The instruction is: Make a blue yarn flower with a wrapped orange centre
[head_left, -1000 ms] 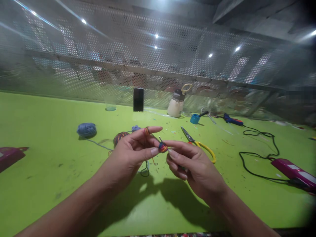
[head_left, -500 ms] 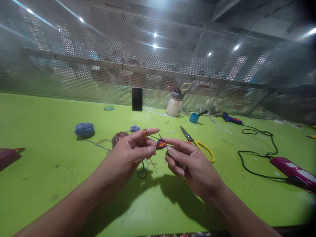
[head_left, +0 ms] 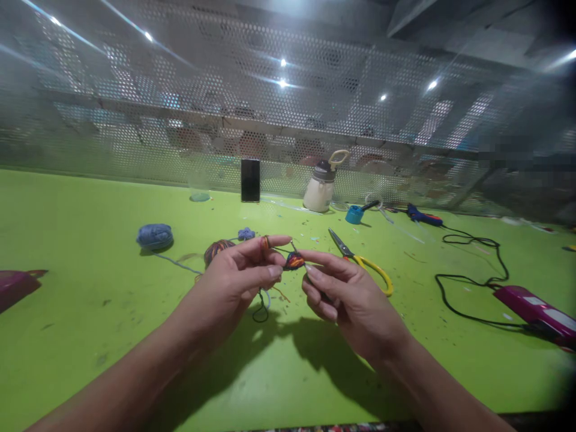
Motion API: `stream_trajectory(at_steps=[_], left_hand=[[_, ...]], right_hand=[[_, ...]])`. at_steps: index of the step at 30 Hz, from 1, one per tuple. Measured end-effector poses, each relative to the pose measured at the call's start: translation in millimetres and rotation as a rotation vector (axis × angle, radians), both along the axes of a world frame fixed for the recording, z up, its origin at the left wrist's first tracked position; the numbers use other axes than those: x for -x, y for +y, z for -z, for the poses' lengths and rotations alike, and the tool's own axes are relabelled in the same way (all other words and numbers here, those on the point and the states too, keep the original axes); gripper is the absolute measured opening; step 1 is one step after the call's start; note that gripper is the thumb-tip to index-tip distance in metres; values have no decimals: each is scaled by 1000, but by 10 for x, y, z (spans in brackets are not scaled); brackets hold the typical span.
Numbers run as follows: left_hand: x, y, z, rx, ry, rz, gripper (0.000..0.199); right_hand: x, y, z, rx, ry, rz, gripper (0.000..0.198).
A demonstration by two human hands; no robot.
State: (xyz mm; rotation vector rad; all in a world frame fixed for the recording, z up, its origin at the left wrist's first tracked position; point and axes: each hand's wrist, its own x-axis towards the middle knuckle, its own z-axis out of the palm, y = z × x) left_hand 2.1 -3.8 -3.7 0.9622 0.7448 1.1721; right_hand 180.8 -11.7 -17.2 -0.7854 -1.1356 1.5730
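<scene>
A small multicoloured crochet piece [head_left: 295, 260] in red, yellow and dark blue is held between my two hands. My left hand [head_left: 243, 269] pinches its left edge between thumb and fingers, index finger stretched out with yarn wrapped round it. My right hand [head_left: 339, 285] is closed at the piece's right edge, thumb and fingertips together on a thin crochet hook [head_left: 293, 245]. The hook's metal tip sticks up above the piece; its handle is mostly hidden by my fingers. Behind my left hand sits a ball of multicoloured yarn [head_left: 216, 250]. Loose yarn ends dangle below.
Scissors with yellow handles [head_left: 373, 271] lie beside my right hand. Blue-grey yarn [head_left: 155, 236] and a small crochet flower [head_left: 246, 233] are at left. Farther back stand a phone [head_left: 250, 180], a bottle [head_left: 318, 191] and a blue tape roll [head_left: 354, 215]. A black cord [head_left: 468, 277] runs at right.
The crochet piece has turned slightly between my fingers, and my left fingertips have shifted a little left. Both hands otherwise stay in place.
</scene>
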Motion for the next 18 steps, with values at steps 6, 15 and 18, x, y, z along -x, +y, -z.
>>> stream_trajectory(at_steps=[6, 15, 18], left_hand=[[9, -5, -25, -7, 0, -4, 22], [76, 73, 17, -106, 289, -22, 25], [76, 84, 20, -84, 260, 26, 30]], right_hand=[[0, -8, 19, -110, -118, 38, 24], [-16, -9, 29, -187, -303, 18, 25], [-19, -13, 9, -193, -349, -4, 26]])
